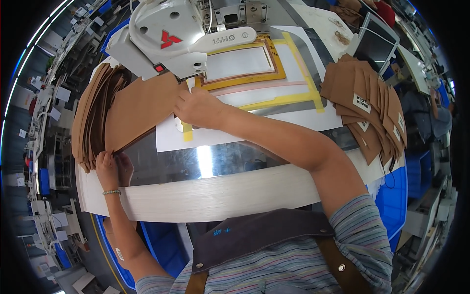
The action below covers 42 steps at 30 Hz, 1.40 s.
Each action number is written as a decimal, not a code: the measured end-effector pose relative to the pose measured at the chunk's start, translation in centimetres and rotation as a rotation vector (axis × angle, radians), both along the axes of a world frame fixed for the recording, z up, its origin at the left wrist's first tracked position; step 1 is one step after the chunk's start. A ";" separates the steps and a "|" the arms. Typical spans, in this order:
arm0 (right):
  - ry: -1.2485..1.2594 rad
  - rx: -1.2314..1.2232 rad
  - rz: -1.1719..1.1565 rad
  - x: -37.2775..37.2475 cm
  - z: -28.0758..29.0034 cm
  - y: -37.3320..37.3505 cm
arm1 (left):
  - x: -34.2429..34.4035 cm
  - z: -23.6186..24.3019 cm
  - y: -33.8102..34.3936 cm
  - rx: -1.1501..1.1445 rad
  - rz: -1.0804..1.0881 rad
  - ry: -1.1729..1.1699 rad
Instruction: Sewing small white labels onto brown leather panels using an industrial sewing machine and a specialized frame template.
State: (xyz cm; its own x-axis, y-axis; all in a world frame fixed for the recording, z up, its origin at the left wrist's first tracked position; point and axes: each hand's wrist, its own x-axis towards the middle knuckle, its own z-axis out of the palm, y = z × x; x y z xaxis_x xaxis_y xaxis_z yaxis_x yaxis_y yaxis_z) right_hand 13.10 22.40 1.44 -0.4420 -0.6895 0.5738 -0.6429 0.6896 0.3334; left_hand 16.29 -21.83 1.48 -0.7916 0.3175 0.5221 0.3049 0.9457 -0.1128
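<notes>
A flat brown panel (143, 109), perhaps fabric or leather, stretches slantwise at the left, beside the white machine head. My right hand (197, 108) reaches across and pinches its right end, near the corner of the yellow frame. With fingers closed, my left hand (106, 170) grips the panel's lower left edge next to the stack of folded brown pieces (90, 117); its fingertips are partly hidden. A yellow-edged clamp frame (242, 79) lies on a white sheet (235, 134) under the white sewing machine head (169, 36).
A fanned pile of brown pieces (362, 100) with white labels rests at the right. Behind it stands a tilted screen (374, 46). Blue bins (394, 201) sit below the table. A shiny metal plate (220, 161) and a pale table edge (220, 196) lie nearest me.
</notes>
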 end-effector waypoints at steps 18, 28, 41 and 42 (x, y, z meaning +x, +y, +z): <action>0.049 -0.114 0.072 2.1 0.9 7.6 | -2.8 0.6 6.5 0.099 -0.155 -0.009; -0.039 -0.094 0.041 1.8 -0.4 3.3 | -0.8 0.2 3.0 0.093 0.059 0.031; -0.040 -0.038 0.016 1.4 -0.4 3.6 | -1.5 0.0 2.8 0.077 0.051 0.076; -0.051 -0.030 0.019 1.4 -0.1 3.4 | -1.4 0.0 2.4 0.084 0.070 0.068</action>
State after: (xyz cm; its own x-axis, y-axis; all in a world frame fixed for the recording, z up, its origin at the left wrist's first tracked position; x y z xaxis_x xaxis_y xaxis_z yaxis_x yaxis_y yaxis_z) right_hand 14.52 25.81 1.31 -0.4587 -0.6809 0.5710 -0.6715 0.6864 0.2792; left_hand 14.91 -19.39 1.49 -0.7722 0.2152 0.5978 0.2318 0.9715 -0.0503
